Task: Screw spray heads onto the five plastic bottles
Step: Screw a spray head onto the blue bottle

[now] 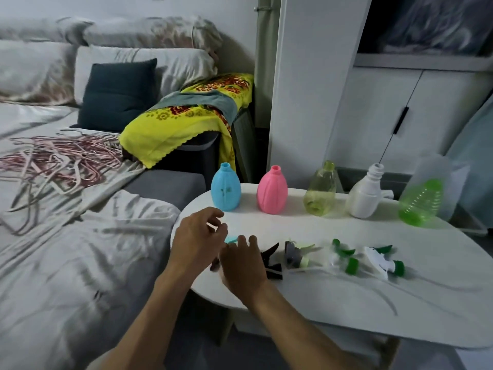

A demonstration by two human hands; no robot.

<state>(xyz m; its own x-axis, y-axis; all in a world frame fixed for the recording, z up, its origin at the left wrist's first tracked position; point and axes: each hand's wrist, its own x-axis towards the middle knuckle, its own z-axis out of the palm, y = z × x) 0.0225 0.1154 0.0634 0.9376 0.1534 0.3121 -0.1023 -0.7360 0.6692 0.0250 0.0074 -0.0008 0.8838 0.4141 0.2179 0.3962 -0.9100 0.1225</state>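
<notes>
Left hand (196, 240): we curl fingers loosely, holding nothing we can see.
Right hand (244, 265): we spread fingers over the black spray head (270, 259); grip unclear.
Bottles: blue bottle (225, 188) stands uncapped.

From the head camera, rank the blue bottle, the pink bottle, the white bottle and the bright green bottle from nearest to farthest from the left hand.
1. blue bottle, just beyond the left hand, at the row's left end
2. pink bottle, next along to the right
3. white bottle, well to the right
4. bright green bottle, at the row's far right end

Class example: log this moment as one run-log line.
stage: start | bottles: five, uncapped | left hand, right hand: at leftmost spray head | grip: unclear
</notes>
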